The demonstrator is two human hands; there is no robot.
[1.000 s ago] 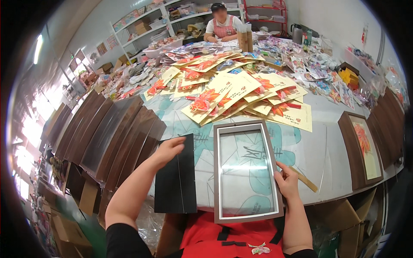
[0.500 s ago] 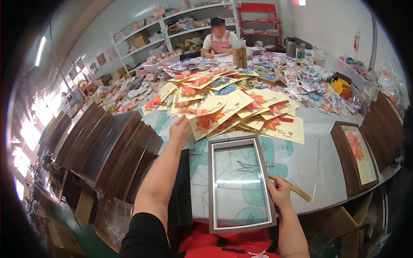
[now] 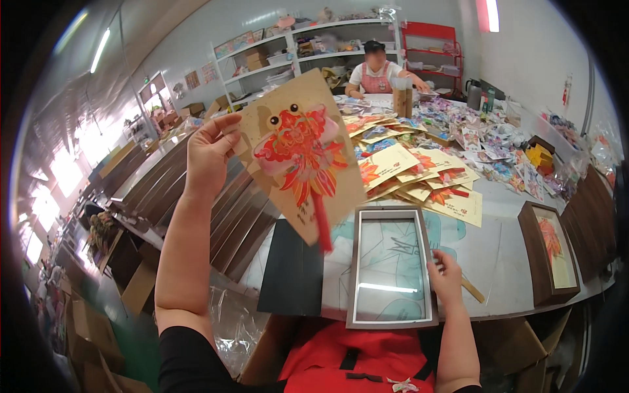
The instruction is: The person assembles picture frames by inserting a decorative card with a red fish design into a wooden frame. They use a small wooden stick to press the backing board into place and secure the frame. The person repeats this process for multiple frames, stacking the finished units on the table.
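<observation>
The long table [image 3: 504,242] carries a glass-fronted frame [image 3: 391,268], a black board [image 3: 293,268], spread paper cards [image 3: 419,173] and a framed picture [image 3: 550,259].

Packages noted: brown cardboard boxes [image 3: 261,60] on the white shelving, far beyond the raised left hand [image 3: 208,154]. Further brown cartons [image 3: 85,321] on the floor, below and left of that arm. One flattened carton [image 3: 508,347] under the table edge, right of the right hand [image 3: 445,275]. Small rectangular signs [image 3: 192,80] on the far wall. No screens seen.
</observation>
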